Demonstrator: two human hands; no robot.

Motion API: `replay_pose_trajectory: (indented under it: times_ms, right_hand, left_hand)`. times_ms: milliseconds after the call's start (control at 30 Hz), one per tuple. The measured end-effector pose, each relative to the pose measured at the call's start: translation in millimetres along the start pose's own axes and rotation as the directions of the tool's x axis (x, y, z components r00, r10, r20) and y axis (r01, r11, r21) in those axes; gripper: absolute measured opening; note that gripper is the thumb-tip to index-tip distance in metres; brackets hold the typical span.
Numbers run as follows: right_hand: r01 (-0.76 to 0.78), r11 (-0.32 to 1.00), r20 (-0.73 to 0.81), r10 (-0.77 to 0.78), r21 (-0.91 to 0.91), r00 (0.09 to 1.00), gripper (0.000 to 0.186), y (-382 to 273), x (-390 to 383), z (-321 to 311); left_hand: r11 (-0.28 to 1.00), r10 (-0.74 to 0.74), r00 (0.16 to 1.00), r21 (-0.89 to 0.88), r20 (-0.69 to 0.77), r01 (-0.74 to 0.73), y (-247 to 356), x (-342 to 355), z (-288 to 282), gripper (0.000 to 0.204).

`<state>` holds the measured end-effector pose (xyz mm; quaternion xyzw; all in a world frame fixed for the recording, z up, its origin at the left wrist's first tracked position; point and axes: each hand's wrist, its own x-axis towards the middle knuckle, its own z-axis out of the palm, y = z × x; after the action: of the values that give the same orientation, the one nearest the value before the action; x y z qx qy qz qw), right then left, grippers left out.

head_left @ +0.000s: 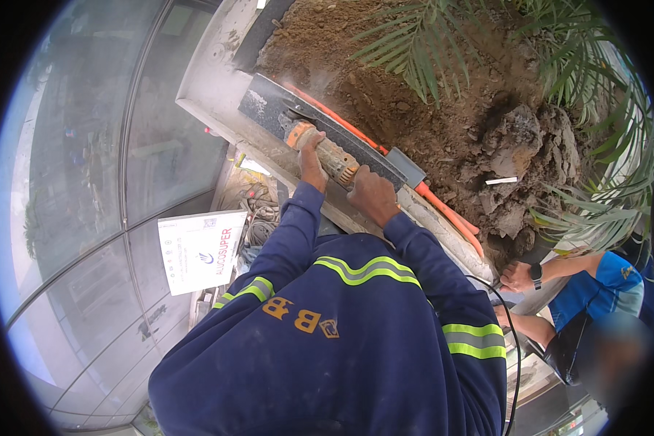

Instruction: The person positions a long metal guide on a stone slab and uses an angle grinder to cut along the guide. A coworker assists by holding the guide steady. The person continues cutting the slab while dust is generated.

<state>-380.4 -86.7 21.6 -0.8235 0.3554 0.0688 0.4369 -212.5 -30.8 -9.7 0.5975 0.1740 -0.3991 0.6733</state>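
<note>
My left hand (pixel 311 161) grips the front of an orange angle grinder (pixel 298 134), and my right hand (pixel 373 193) is closed round its rear body. The grinder's disc and guard rest at or on a dark speckled strip of stone (pixel 260 105) along the planter's pale ledge; whether they touch I cannot tell. Faint dust hangs near that end. Just behind the strip, an orange pipe (pixel 447 207) with a grey sleeve (pixel 407 166) runs along the soil.
The planter holds soil (pixel 341 51), lumps (pixel 512 142) and palm fronds (pixel 407 51). Glass panels (pixel 87 138) stand left, beside a white board (pixel 189 261) and coiled hoses (pixel 260 232). A co-worker in blue (pixel 596 291) works at lower right, near a black cable (pixel 514 349).
</note>
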Motion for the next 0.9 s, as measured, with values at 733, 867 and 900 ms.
replay_pose_trajectory:
  times_ms: [733, 867, 900]
  right_hand:
    - [0.033, 0.999, -0.031, -0.034, -0.014, 0.999, 0.026, 9.4, -9.7, -0.4]
    - [0.018, 1.000, -0.031, -0.018, -0.005, 0.999, 0.026, 7.9, -3.5, 1.2]
    - [0.031, 1.000, -0.035, -0.031, 0.001, 0.999, 0.025, 6.5, -3.4, -0.2]
  left_hand:
    - [0.999, 0.024, 0.999, -0.021, -0.047, -0.025, -9.0, -10.8, 5.6, 0.026]
    - [0.996, 0.063, 0.996, -0.061, -0.070, -0.067, 1.1, -14.9, 18.8, 0.024]
    - [0.996, 0.062, 0.997, -0.067, -0.053, -0.065, 0.5, -10.5, 14.7, 0.025]
